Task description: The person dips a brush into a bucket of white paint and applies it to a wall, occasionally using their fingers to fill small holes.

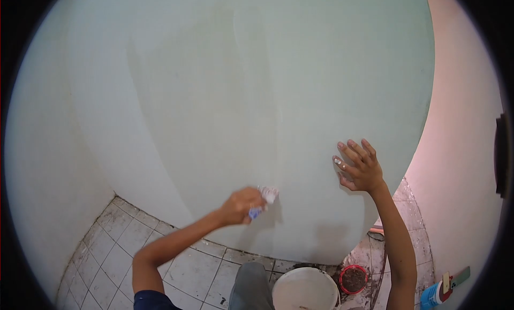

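Note:
My left hand (pixel 242 204) is closed around a small tool with a whitish, smeared head (pixel 269 194) and a blue end; its exact kind is hard to make out. The whitish head is at the surface of the pale green wall (pixel 321 85), near the lower middle. Darker, damp-looking vertical bands mark the wall above and left of this hand. Further right, my right hand (pixel 365 168) rests against the wall with its fingers spread. A whitish smear shows on one of its fingers.
Below stands a white bucket (pixel 306 288) next to a red-rimmed container (pixel 354 279). A blue and white can (pixel 430 296) with a green-bladed tool (pixel 460 278) is at lower right. Grey floor tiles (pixel 187 272) meet the wall. My knee (pixel 250 283) is beside the bucket.

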`<action>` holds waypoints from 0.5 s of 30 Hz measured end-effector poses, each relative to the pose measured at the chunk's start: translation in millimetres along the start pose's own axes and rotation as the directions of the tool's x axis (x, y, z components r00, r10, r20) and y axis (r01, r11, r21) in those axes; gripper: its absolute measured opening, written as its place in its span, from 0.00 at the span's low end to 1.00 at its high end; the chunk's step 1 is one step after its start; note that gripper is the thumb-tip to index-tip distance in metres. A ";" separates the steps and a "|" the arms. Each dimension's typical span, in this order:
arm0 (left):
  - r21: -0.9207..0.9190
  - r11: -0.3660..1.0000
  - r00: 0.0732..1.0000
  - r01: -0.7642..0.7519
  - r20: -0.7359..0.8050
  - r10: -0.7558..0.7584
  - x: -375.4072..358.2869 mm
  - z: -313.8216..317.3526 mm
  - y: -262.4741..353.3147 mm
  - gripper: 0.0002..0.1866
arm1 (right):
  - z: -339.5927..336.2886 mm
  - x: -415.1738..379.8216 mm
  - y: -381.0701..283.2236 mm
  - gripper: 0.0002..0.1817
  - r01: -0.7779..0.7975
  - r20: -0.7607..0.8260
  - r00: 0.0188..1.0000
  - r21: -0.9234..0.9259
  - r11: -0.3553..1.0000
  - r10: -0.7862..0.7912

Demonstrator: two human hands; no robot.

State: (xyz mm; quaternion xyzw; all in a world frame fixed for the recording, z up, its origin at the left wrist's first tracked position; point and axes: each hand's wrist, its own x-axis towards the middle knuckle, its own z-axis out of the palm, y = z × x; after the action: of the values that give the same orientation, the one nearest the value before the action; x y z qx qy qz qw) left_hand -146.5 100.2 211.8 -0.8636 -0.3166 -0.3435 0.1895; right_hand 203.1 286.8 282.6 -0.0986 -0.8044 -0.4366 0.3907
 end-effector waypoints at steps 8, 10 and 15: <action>0.688 0.699 0.680 -0.195 -0.418 0.602 238.5 -225.7 -49.1 0.09 | 2.9 -1.5 -1.2 0.23 -0.006 0.005 1.000 0.005 1.000 0.006; 0.671 0.729 0.683 -0.137 -0.470 0.560 243.6 -230.4 -55.6 0.09 | 2.7 0.0 -1.0 0.22 -0.001 0.002 1.000 -0.003 1.000 0.001; 0.557 0.811 0.846 -0.177 -0.335 0.415 117.8 -108.7 -57.6 0.09 | 4.2 -1.1 -0.9 0.23 0.001 -0.009 1.000 -0.006 1.000 -0.001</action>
State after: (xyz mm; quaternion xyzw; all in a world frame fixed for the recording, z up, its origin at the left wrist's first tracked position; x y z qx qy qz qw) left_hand -170.7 131.9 377.4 -0.7215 -0.2015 -0.3998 0.5282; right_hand 201.1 289.7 279.9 -0.0973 -0.8013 -0.4399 0.3937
